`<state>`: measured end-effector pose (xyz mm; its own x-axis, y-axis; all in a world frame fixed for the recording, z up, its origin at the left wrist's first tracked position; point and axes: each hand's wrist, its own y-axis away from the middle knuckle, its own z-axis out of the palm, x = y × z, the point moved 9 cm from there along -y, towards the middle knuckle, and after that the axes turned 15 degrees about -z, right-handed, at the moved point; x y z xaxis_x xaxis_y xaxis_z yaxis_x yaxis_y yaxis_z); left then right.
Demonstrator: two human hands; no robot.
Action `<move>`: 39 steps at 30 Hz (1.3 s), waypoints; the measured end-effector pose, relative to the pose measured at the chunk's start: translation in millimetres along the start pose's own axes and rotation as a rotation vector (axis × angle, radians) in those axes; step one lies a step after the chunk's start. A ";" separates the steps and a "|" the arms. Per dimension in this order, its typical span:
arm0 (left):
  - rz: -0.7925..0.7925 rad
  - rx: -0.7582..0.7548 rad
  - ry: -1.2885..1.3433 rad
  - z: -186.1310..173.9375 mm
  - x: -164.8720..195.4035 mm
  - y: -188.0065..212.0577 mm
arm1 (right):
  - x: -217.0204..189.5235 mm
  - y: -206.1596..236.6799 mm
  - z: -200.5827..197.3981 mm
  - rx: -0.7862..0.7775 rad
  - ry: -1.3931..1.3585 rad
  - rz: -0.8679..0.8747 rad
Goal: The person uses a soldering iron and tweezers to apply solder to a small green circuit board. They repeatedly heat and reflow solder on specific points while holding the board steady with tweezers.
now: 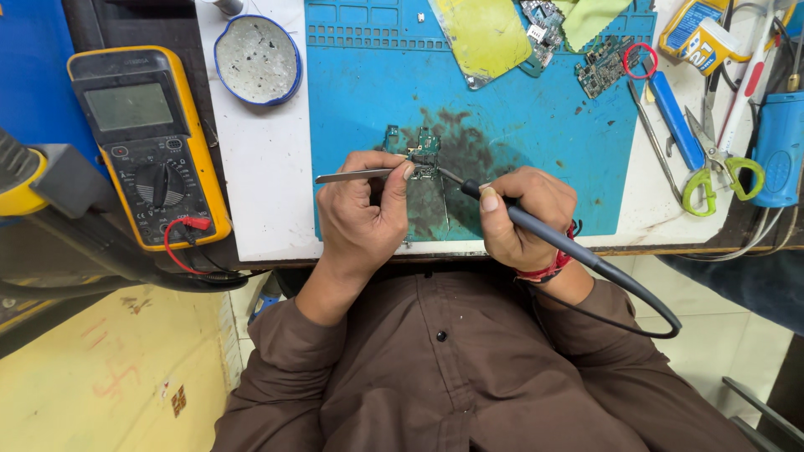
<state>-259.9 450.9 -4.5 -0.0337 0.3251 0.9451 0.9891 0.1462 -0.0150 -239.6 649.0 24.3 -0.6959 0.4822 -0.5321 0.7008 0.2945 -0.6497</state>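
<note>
Pinching metal tweezers (356, 176) between thumb and curled fingers, the left hand (362, 213) rests on the blue mat (536, 125), tips meeting a small green circuit board (423, 151) at the mat's middle. The right hand (519, 218) clenches a soldering iron (536, 230) pen-style, tip angled onto that board, wrist bent inward, cable looping behind. A yellow multimeter (151, 142) lies well left.

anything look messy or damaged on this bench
The blue mat has a dark scorched-looking stain around the small circuit board under the left hand and right hand. Nothing else stands out.
</note>
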 end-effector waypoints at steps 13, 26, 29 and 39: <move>-0.015 -0.003 -0.004 2.4 -2.5 -2.1 | 2.2 -0.4 -0.4 -0.001 -0.001 -0.010; 0.008 0.000 -0.001 1.2 -0.9 -4.9 | 4.1 -1.8 1.2 0.005 0.008 -0.019; -0.007 -0.006 0.003 1.2 -2.3 -6.2 | 5.1 -2.5 1.9 -0.004 0.016 0.001; 0.013 0.001 0.005 -0.7 -1.8 -9.9 | 6.2 -5.8 4.6 -0.006 0.013 -0.003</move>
<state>-269.5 448.2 -5.8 -0.0198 0.3223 0.9464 0.9893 0.1432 -0.0281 -248.7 646.5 22.3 -0.6957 0.4921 -0.5233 0.6999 0.3005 -0.6479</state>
